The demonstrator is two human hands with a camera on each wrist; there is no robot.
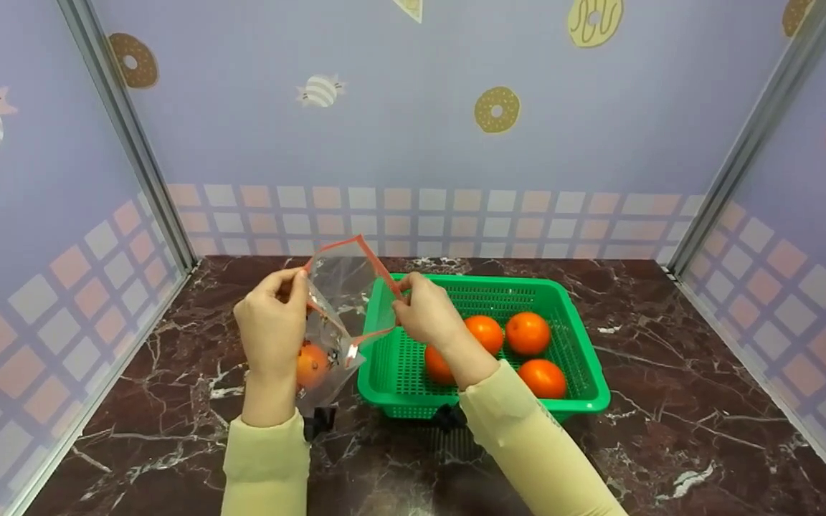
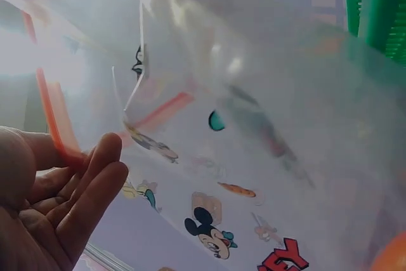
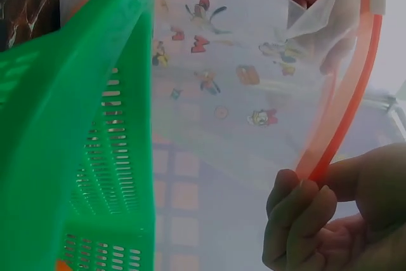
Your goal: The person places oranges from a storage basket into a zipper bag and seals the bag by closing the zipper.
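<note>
A clear zip bag (image 1: pixel 345 276) with a red-orange sealing strip and cartoon prints is held with its mouth spread wide. My left hand (image 1: pixel 274 315) pinches the strip on one side; in the left wrist view the thumb and fingers (image 2: pixel 104 157) meet on it. On the opposite side my right hand (image 1: pixel 429 308) pinches the strip, and the right wrist view shows a pale slider (image 3: pixel 377 1) farther along it. An orange fruit (image 1: pixel 311 364) lies low in the bag, seen through the plastic beside my left wrist.
To the right a green plastic basket (image 1: pixel 589 358) with slotted walls holds several orange fruits (image 1: pixel 528 333); my right forearm reaches over its front edge. Both stand on a dark marbled tabletop (image 1: pixel 671 430). Patterned panels (image 1: pixel 413 143) enclose the back and sides.
</note>
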